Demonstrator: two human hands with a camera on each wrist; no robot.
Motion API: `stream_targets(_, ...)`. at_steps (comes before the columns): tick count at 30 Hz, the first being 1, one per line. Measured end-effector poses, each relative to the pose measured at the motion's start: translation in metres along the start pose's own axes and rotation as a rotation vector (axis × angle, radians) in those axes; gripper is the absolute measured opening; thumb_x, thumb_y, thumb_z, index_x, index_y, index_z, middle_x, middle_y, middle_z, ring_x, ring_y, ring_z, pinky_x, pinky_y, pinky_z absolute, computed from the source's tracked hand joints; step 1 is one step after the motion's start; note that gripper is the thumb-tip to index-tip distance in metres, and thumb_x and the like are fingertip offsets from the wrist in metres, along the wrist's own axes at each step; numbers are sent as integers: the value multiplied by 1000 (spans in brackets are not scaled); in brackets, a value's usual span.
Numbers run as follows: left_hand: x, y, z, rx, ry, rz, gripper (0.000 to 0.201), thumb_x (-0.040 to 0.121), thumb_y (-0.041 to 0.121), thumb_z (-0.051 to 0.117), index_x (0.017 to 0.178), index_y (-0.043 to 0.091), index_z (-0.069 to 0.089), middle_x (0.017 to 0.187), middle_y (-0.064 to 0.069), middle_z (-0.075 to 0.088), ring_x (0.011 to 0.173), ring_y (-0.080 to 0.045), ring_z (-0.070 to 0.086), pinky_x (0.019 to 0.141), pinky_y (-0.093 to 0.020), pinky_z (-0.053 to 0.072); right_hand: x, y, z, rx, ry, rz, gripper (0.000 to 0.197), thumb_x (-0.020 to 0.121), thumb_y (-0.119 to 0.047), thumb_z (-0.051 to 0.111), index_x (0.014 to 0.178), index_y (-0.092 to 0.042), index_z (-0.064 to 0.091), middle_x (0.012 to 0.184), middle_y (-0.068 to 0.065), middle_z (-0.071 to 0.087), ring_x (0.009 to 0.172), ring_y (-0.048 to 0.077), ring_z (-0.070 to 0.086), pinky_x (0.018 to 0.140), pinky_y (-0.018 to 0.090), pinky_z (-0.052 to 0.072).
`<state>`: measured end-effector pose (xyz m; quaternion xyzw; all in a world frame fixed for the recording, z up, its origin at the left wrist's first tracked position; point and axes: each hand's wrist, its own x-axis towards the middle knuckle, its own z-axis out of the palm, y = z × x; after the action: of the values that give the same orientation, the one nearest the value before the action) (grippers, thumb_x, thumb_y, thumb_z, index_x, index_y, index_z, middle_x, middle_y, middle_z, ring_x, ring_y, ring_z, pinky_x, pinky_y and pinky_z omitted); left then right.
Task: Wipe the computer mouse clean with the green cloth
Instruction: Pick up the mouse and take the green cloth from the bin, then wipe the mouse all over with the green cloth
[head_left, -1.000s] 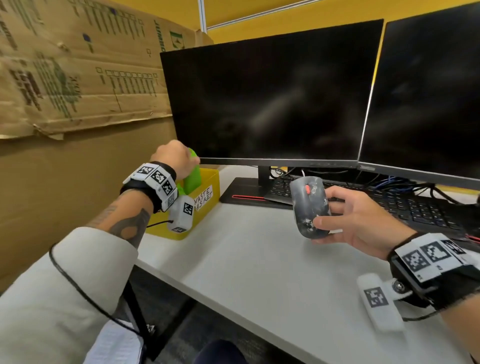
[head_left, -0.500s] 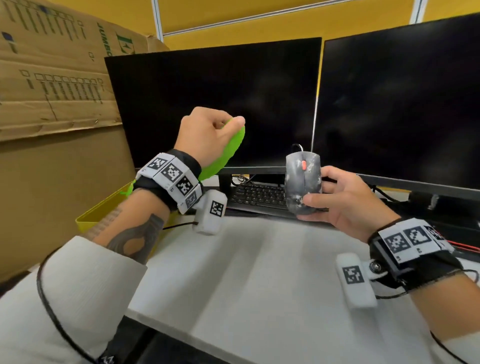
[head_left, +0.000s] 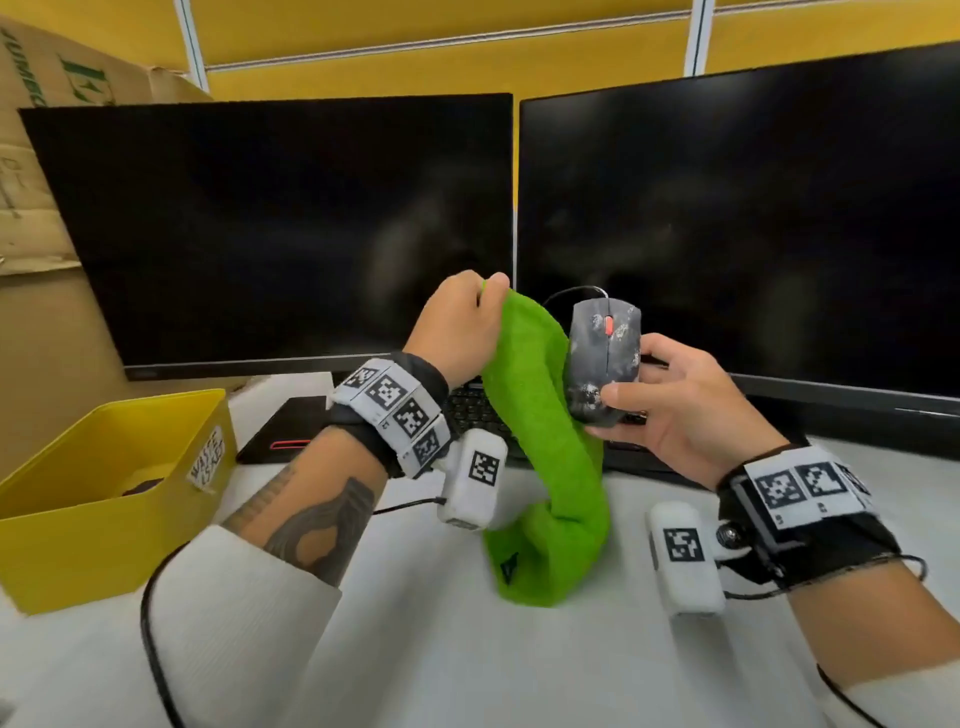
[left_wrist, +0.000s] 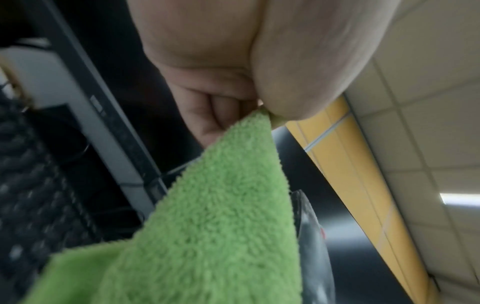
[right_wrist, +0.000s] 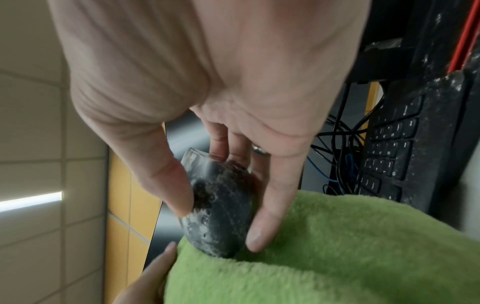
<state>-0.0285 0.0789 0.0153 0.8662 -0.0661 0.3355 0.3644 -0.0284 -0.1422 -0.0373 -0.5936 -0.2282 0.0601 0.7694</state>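
Bright lime-green cloth (head_left: 545, 441), fluffy and plain all over (small dark tag near the bottom). Dark grey mouse (head_left: 605, 358) mottled with whitish smears, orange-red scroll wheel in the middle. Two black monitor screens (head_left: 291, 228), yellow wall panels behind. Yellow bin (head_left: 67, 525) with a white hand-lettered label. White wristbands (head_left: 395, 405) printed with black-and-white square codes. Brown cardboard (head_left: 36, 208), green print. Pale grey desk (head_left: 467, 665).

Left hand (head_left: 457, 327) raised, fingers curled, pinching green cloth (head_left: 545, 441) at its top edge. Right hand (head_left: 675, 400) grips computer mouse (head_left: 602, 358) between thumb and fingers, held aloft.
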Motion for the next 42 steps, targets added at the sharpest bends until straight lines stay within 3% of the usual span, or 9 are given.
stream_targets(3, -11, -8, 24, -341, -25, -192, 31, 106, 22, 42, 80, 9, 52, 86, -17, 63, 80, -29, 67, 63, -42, 62, -1, 0, -8, 9, 14, -4, 45, 78, 14, 69, 120, -1, 60, 111, 26, 70, 102, 46, 72, 81, 57, 60)
stream_targets(6, -24, -17, 39, -636, -46, -367, 13, 105, 12, 43, 109, 18, 54, 109, -23, 70, 97, -36, 73, 67, -45, 65, -1, 1, -13, 8, 16, -3, 43, 76, 11, 71, 116, -4, 63, 109, 25, 71, 101, 45, 72, 82, 58, 60)
stream_targets(9, -33, -38, 44, -708, -37, -301, 54, 97, -5, 47, 134, 32, 36, 87, -19, 64, 74, -29, 65, 61, -43, 62, -2, 1, -14, 30, -5, 13, 40, 73, 4, 68, 113, -4, 64, 104, 22, 71, 92, 38, 74, 75, 50, 60)
stream_targets(12, -39, -48, 45, -521, -116, -92, 49, 87, -18, 43, 111, 21, 62, 86, -8, 65, 76, -22, 61, 71, -38, 49, -1, 3, -13, 71, -31, 14, 44, 76, 3, 65, 120, 3, 62, 103, 22, 70, 87, 34, 73, 70, 45, 60)
stream_targets(15, -49, -37, 49, -566, -238, -185, 38, 96, 0, 49, 88, 21, 79, 102, 0, 77, 99, -14, 70, 92, -38, 51, 0, 7, -8, 92, -34, 10, 51, 78, 1, 65, 129, 5, 59, 111, 26, 69, 90, 35, 72, 72, 45, 60)
stream_targets(20, -66, -23, 55, -861, -423, -293, 39, 91, 50, 59, 110, 22, 79, 116, -12, 78, 112, -36, 71, 98, -52, 54, 1, 22, 4, 90, 13, 10, 58, 76, 4, 74, 130, -3, 51, 115, 27, 72, 98, 42, 73, 75, 52, 62)
stream_targets(27, -66, -26, 59, -895, -361, -293, 34, 85, 34, 74, 113, 14, 77, 108, -18, 79, 101, -39, 74, 89, -55, 59, -2, 26, 15, -49, 52, 18, 47, 85, 10, 72, 125, -1, 51, 123, 30, 67, 106, 47, 72, 76, 52, 63)
stream_targets(36, -60, -35, 43, -1042, -500, -367, 45, 90, 27, 64, 128, 3, 67, 124, -20, 72, 109, -30, 69, 95, -44, 57, 11, 31, -11, -416, 209, 23, 38, 76, -29, 82, 112, -19, 74, 113, 0, 78, 109, 17, 72, 98, 45, 55)
stream_targets(42, -57, -41, 33, -1059, -513, -365, 40, 90, 26, 68, 122, 3, 70, 123, -22, 72, 112, -33, 69, 103, -49, 54, 13, 32, -12, -363, 98, 173, 21, 89, -10, 74, 106, 2, 76, 104, 21, 79, 101, 39, 76, 91, 50, 60)
